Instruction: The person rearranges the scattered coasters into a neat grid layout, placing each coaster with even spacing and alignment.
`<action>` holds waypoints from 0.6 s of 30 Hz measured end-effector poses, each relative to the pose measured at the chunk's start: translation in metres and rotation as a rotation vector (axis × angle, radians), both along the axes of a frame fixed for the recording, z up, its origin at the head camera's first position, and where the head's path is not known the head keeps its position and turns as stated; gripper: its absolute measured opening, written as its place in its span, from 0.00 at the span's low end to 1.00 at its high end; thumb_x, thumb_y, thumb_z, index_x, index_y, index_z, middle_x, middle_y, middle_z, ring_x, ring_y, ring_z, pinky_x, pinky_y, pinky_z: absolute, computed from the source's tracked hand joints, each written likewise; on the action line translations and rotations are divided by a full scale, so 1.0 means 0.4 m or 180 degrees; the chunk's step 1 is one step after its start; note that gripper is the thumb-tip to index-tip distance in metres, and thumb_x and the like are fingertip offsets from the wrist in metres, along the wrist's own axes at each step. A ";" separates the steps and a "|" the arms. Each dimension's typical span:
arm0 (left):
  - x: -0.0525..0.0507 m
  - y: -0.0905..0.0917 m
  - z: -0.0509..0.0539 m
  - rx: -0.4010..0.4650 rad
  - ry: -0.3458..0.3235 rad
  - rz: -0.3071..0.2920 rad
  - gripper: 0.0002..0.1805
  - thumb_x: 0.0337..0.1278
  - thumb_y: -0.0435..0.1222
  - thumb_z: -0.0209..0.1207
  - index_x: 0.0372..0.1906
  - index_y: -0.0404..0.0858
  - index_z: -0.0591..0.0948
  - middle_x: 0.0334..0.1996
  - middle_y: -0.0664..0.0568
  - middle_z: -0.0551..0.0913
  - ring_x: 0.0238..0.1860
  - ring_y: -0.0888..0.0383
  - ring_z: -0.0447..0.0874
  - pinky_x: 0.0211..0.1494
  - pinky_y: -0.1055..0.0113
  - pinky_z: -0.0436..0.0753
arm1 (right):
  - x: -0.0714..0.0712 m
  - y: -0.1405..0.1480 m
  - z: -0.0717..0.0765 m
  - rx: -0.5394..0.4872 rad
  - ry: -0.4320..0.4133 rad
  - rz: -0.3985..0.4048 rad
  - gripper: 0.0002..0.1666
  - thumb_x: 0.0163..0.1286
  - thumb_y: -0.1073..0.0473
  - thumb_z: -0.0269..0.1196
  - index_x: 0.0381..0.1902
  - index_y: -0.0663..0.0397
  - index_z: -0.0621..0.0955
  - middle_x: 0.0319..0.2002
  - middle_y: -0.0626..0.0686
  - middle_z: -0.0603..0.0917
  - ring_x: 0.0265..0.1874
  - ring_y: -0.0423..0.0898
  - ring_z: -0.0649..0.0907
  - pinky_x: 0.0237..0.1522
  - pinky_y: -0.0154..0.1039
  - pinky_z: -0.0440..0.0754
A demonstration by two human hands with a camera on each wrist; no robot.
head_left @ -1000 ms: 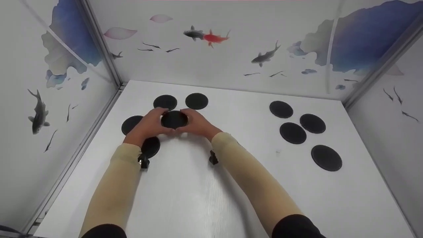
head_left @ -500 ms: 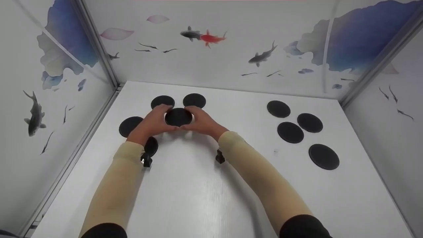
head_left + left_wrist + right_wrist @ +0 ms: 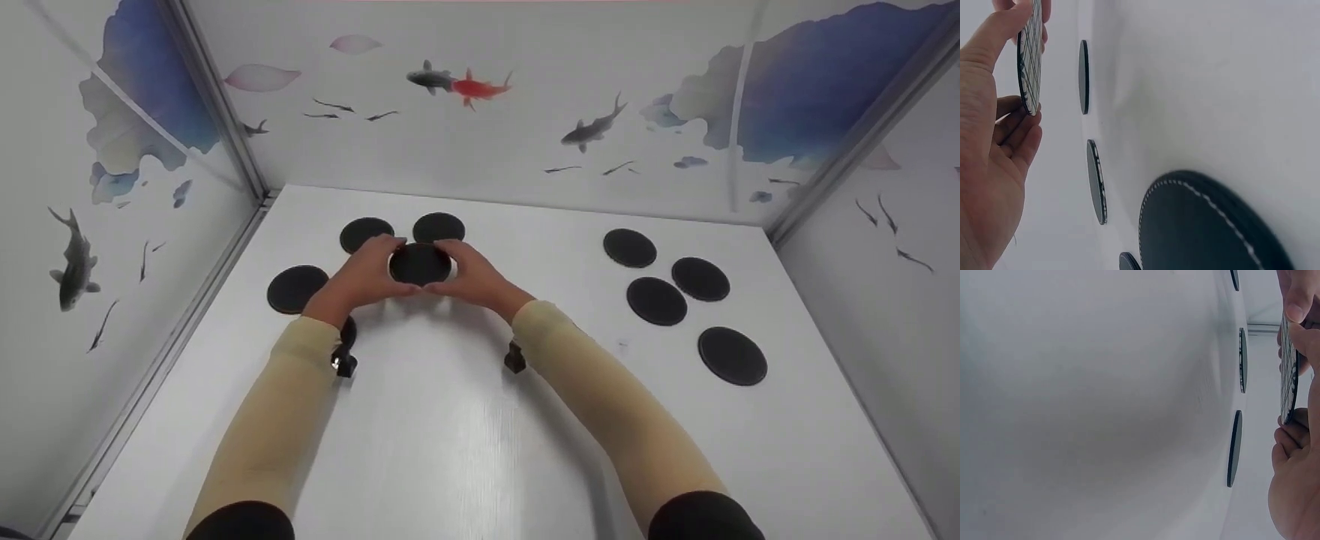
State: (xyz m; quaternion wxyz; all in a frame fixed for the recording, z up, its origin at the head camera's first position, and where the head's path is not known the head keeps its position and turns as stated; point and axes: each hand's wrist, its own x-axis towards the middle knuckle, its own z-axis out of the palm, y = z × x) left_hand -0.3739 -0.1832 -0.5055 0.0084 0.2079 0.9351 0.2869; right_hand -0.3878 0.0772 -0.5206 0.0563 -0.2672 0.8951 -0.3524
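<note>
Both hands hold one round black coaster point(image 3: 420, 265) between them, raised above the white table. My left hand point(image 3: 361, 274) grips its left edge, thumb at the near side and fingers at the far side. Opposite, my right hand point(image 3: 480, 279) grips the right edge the same way, and the two thumbs nearly meet. The wrist views show a checked pattern on the coaster's underside point(image 3: 1030, 62). Just behind lie two flat coasters, one at left point(image 3: 366, 234) and one at right point(image 3: 439, 226). Another coaster point(image 3: 297, 289) lies left of my left hand, and one more is partly hidden under that wrist.
On the right side of the table several black coasters lie flat, among them a far one point(image 3: 630, 247) and a near one point(image 3: 732, 355). White walls with painted fish enclose the table point(image 3: 450, 450) at the back and both sides.
Both hands have shifted to the right with the coaster, which now sits nearer the back right one. The other coasters stay put, and the head view has turned slightly.
</note>
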 end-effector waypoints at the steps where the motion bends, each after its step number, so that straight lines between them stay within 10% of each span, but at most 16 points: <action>1: 0.000 0.005 0.002 -0.0007 -0.0004 -0.0013 0.55 0.56 0.55 0.81 0.81 0.31 0.70 0.74 0.37 0.74 0.77 0.41 0.69 0.81 0.44 0.70 | 0.001 0.006 0.001 -0.0006 -0.0003 0.0006 0.55 0.71 0.41 0.78 0.86 0.52 0.67 0.84 0.55 0.68 0.84 0.52 0.65 0.85 0.49 0.62; 18: -0.009 0.087 0.003 -0.0177 -0.0032 -0.0163 0.55 0.60 0.55 0.80 0.83 0.33 0.68 0.75 0.40 0.74 0.77 0.43 0.70 0.82 0.47 0.70 | 0.016 0.085 -0.012 -0.0092 0.0033 -0.0097 0.52 0.72 0.42 0.78 0.86 0.50 0.68 0.82 0.53 0.70 0.82 0.51 0.67 0.83 0.50 0.64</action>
